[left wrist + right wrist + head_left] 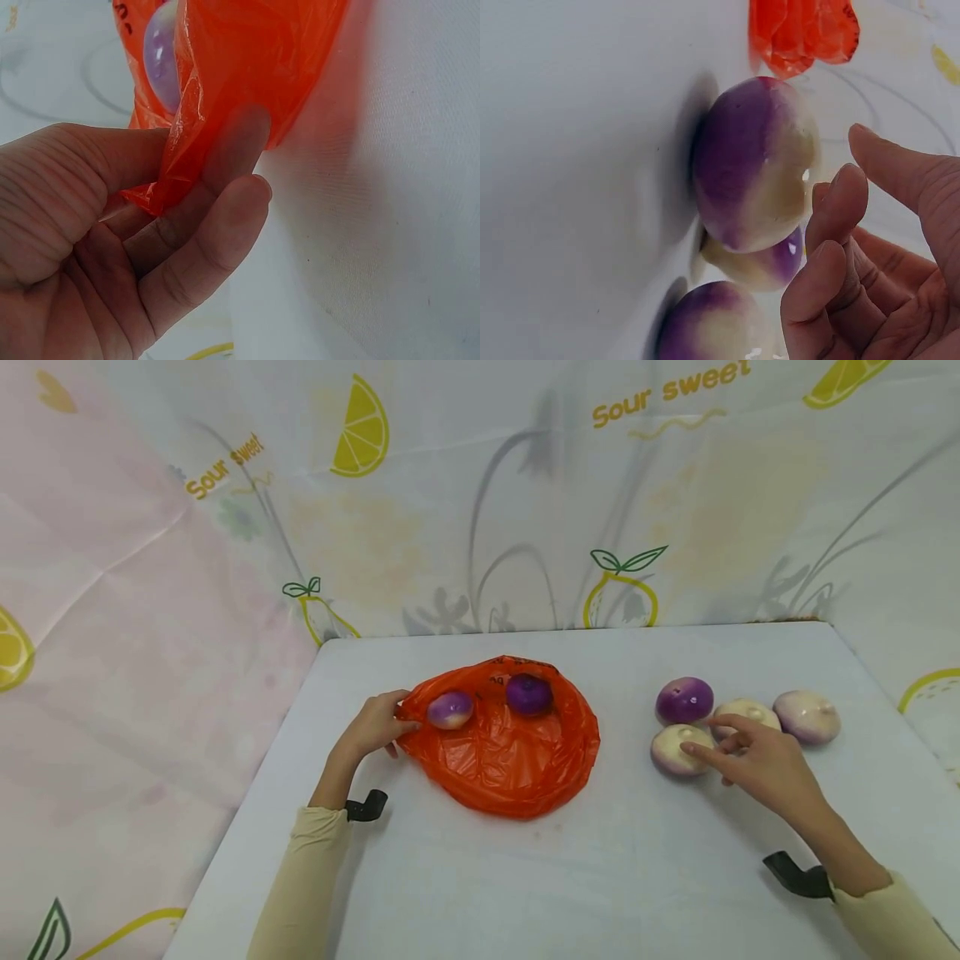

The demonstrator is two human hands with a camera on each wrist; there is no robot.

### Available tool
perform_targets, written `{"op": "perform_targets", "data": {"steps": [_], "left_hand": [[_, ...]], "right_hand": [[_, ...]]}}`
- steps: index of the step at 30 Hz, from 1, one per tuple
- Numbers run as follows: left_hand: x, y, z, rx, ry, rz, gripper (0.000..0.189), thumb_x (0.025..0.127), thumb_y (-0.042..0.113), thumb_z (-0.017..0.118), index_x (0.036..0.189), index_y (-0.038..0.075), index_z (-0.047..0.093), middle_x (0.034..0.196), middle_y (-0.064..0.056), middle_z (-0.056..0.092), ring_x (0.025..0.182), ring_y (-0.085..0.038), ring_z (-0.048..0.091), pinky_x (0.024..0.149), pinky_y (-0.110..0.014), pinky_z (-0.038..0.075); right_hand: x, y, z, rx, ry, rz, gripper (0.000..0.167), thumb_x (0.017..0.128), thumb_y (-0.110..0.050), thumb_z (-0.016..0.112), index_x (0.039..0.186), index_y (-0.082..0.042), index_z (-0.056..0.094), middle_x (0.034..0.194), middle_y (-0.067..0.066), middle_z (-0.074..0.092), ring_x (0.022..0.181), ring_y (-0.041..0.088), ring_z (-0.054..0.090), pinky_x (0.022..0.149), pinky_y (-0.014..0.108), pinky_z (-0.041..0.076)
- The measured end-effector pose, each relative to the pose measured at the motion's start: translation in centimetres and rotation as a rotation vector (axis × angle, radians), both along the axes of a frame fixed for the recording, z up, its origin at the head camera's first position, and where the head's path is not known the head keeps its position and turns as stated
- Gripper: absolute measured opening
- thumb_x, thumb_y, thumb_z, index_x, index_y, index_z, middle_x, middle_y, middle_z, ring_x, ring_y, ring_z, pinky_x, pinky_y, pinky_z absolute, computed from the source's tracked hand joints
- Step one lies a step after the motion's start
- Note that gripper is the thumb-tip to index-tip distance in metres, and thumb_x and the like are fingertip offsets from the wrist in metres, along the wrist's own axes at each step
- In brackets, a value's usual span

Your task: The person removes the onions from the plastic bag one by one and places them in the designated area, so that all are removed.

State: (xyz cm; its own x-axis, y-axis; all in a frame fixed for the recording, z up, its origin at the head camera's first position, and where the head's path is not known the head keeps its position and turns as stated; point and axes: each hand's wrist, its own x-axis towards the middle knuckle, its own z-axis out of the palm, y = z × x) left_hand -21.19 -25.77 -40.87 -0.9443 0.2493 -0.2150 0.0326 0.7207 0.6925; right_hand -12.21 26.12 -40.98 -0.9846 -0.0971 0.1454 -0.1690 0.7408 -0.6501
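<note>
Head view: we see the left hand (377, 725) pinching the orange bag (517, 768); the right hand (768, 767), fingers relaxed and free, hovers beside a pale vegetable (671, 750).

A beige left sleeve (303, 877) is wrinkling into soft folds at its cuff; a right sleeve (896, 914) is matching it in colour; the left hand (377, 724) and right hand (765, 764) are showing bare; a bent black piece (366, 806) is jutting out at the left cuff; a similar angled black fitting (797, 875), blunt-ended, is protruding at the right one.
</note>
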Motion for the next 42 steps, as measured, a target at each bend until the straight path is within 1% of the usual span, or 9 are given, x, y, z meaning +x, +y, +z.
{"op": "perform_targets", "data": {"steps": [6,12,17,23,27,30,33,38,42], "left_hand": [[0.0,0.1,0.0,-0.01,0.004,0.0,0.055,0.093,0.011,0.067,0.143,0.002,0.045,0.111,-0.025,0.063,0.06,-0.024,0.066,0.051,-0.037,0.058],[0.1,0.2,0.0,-0.012,0.008,0.0,0.055,0.093,0.011,0.067,0.143,0.002,0.045,0.109,-0.024,0.064,0.06,-0.025,0.066,0.051,-0.036,0.058],[0.1,0.3,-0.1,-0.01,0.004,0.006,0.054,0.094,0.011,0.066,0.142,0.002,0.046,0.108,-0.023,0.064,0.061,-0.025,0.066,0.051,-0.036,0.058],[0.1,0.3,-0.1,-0.014,0.004,0.008,0.055,0.093,0.012,0.067,0.142,0.002,0.046,0.109,-0.023,0.064,0.061,-0.025,0.066,0.051,-0.036,0.058],[0.1,0.2,0.0,-0.009,0.006,0.004,0.055,0.093,0.011,0.067,0.143,0.001,0.045,0.11,-0.025,0.063,0.06,-0.024,0.066,0.051,-0.037,0.058],[0.0,0.1,0.0,-0.008,0.005,-0.002,0.055,0.094,0.011,0.067,0.143,0.001,0.045,0.11,-0.025,0.063,0.061,-0.024,0.066,0.051,-0.037,0.059],[0.0,0.2,0.0,-0.009,0.003,0.0,0.055,0.093,0.011,0.067,0.143,0.001,0.045,0.11,-0.025,0.063,0.061,-0.025,0.066,0.051,-0.037,0.058],[-0.1,0.2,0.1,-0.011,0.005,0.001,0.055,0.093,0.011,0.067,0.143,0.0,0.044,0.11,-0.026,0.063,0.061,-0.028,0.067,0.051,-0.037,0.058],[-0.1,0.2,0.1,-0.007,0.009,-0.004,0.054,0.093,0.01,0.066,0.142,0.0,0.045,0.11,-0.026,0.063,0.061,-0.029,0.067,0.051,-0.037,0.058]], "right_hand": [[-0.5,-1.2,0.3,-0.05,0.045,0.009,0.046,0.086,-0.034,0.077,0.118,-0.002,0.065,0.073,0.001,0.068,0.056,0.01,0.062,0.051,0.024,0.047],[-1.3,-2.6,0.5,-0.114,-0.007,0.014,0.054,0.084,-0.038,0.078,0.121,-0.001,0.064,0.085,0.007,0.07,0.064,0.011,0.066,0.053,0.026,0.055],[-1.6,-3.6,0.6,-0.15,-0.046,0.026,0.057,0.085,-0.039,0.078,0.124,-0.001,0.062,0.087,0.007,0.072,0.065,0.013,0.069,0.057,0.024,0.055],[-2.5,-4.9,0.7,-0.136,-0.067,0.021,0.057,0.084,-0.046,0.077,0.124,-0.007,0.064,0.088,0.004,0.072,0.074,0.016,0.068,0.066,0.023,0.054],[-3.3,-6.0,0.6,-0.117,-0.101,0.026,0.063,0.082,-0.052,0.076,0.126,-0.009,0.062,0.09,0.004,0.072,0.069,0.015,0.069,0.064,0.026,0.054],[-3.7,-6.8,0.7,-0.107,-0.133,0.03,0.067,0.082,-0.056,0.074,0.13,-0.01,0.06,0.092,0.004,0.073,0.068,0.016,0.069,0.065,0.029,0.054],[-4.0,-7.7,0.6,-0.118,-0.126,0.049,0.067,0.082,-0.055,0.074,0.13,-0.011,0.06,0.094,0.004,0.073,0.069,0.019,0.071,0.069,0.032,0.054],[-4.5,-9.2,0.4,-0.204,-0.115,0.109,0.064,0.082,-0.051,0.076,0.13,-0.012,0.06,0.097,0.005,0.073,0.072,0.023,0.072,0.064,0.033,0.056],[-5.1,-10.5,0.4,-0.247,-0.142,0.13,0.067,0.081,-0.052,0.076,0.132,-0.012,0.059,0.099,0.007,0.073,0.074,0.023,0.072,0.064,0.032,0.058]]}}
